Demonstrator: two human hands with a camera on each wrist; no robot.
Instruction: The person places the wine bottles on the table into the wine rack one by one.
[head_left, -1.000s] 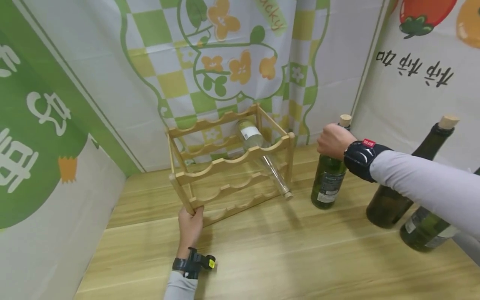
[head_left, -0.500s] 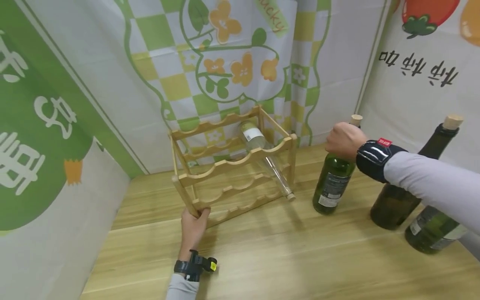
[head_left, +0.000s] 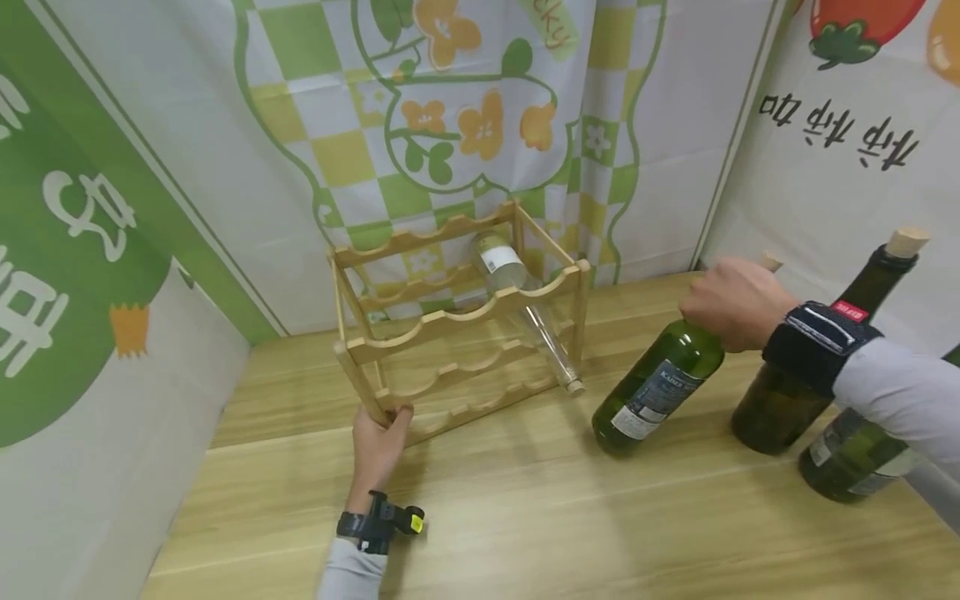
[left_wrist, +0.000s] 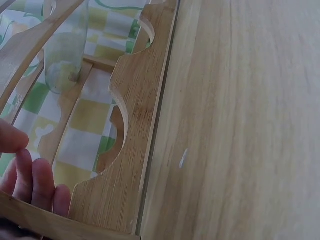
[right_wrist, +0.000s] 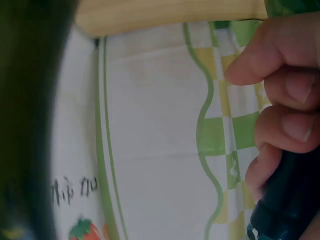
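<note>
In the right wrist view we see curled fingers (right_wrist: 287, 127) round a dark neck that the right hand (head_left: 738, 302) mostly hides in the head view. A sleeve (head_left: 900, 396) crosses before a dark bottle (head_left: 776, 412) and another bottle (head_left: 851, 467). A clear bottle (head_left: 505, 273) slants through the wooden rack (head_left: 365, 352), whose near left corner our left hand (head_left: 381, 442) grips. Our right hand grasps the green bottle (head_left: 656, 387), tilted, below it, right of the rack; we cannot tell whether its base touches the table (head_left: 510, 517).

Right hand (head_left: 738, 302) curls into a grip; left hand (head_left: 378, 443) grips, thumb (left_wrist: 12, 137) seemingly meeting forefinger (left_wrist: 23, 172).
</note>
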